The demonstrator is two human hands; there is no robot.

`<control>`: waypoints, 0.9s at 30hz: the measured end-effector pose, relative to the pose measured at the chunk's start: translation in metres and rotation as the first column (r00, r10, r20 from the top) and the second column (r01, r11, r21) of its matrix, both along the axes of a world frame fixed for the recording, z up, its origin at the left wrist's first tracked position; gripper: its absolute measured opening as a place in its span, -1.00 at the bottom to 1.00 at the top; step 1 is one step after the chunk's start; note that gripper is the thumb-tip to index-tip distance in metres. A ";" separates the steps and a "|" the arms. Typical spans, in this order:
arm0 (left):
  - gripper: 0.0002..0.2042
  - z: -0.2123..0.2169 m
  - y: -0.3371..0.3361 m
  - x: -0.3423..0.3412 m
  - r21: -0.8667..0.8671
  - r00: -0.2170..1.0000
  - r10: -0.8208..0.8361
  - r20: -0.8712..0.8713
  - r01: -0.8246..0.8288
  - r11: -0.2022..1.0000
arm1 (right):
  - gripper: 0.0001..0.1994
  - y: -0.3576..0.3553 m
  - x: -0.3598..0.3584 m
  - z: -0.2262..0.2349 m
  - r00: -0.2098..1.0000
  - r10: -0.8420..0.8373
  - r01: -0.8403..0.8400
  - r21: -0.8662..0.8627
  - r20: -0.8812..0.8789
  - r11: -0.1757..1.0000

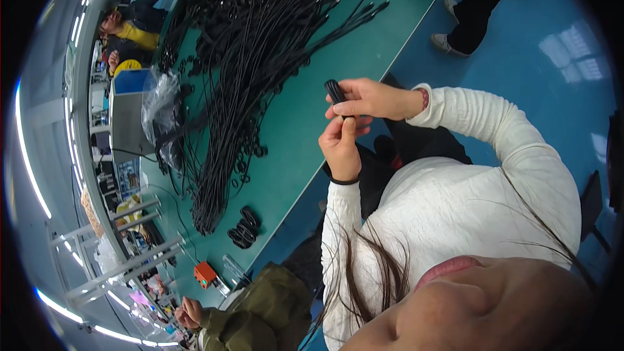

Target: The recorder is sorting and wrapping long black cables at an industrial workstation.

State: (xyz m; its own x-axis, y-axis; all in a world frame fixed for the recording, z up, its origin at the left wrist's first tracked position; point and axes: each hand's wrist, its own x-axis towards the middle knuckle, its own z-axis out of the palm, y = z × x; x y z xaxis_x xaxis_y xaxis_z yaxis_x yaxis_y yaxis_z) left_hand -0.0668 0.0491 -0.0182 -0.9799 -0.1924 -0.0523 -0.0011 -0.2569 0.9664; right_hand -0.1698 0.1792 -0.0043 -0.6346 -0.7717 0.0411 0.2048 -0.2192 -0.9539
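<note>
We hold a small coiled black cable [335,93] up in front of our chest, over the near edge of the green table [305,123]. Our right hand [370,99] pinches the coil between thumb and fingers, so its rounded end sticks out to the left. Our left hand [340,143] sits just below, fingers curled, its thumb and forefinger touching the lower part of the same coil; a black band circles that wrist. Both hands are closed on the cable.

On the table to the left lies a large heap of loose black cables [253,58], their plug ends fanned out toward the far edge. Nearer to us, a few finished coils [244,227] lie side by side, close to the lower tip of the heap. A crumpled clear plastic bag [161,101] rests against a grey box [127,120] at the table's left side. An orange block [205,273] sits near the table's end, beside another person in an olive jacket [260,315]. A further person stands on the blue floor [520,45] beyond the table.
</note>
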 end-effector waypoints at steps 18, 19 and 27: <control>-0.95 0.009 0.024 -0.048 0.462 0.994 -0.052 0.101 0.000 0.887 | -0.65 0.021 -0.034 0.018 0.983 -0.015 -0.005 0.107 0.180 0.994; -0.94 0.009 0.022 -0.047 0.519 0.992 -0.111 0.057 0.066 0.852 | -0.64 0.018 -0.034 0.019 0.975 -0.036 0.017 0.088 0.219 0.996; -0.91 0.010 0.009 -0.056 0.518 0.993 -0.119 0.002 0.101 0.849 | -0.64 -0.002 -0.043 0.037 0.987 -0.021 -0.006 0.161 0.162 0.987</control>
State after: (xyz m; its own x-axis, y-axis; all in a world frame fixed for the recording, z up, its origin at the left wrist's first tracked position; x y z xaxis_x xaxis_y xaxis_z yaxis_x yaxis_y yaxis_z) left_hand -0.1230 0.0581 -0.0084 -0.9890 -0.0195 -0.1464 -0.0886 -0.7148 0.6937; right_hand -0.2128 0.1771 0.0329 -0.6286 -0.7549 -0.1872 0.3590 -0.0680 -0.9309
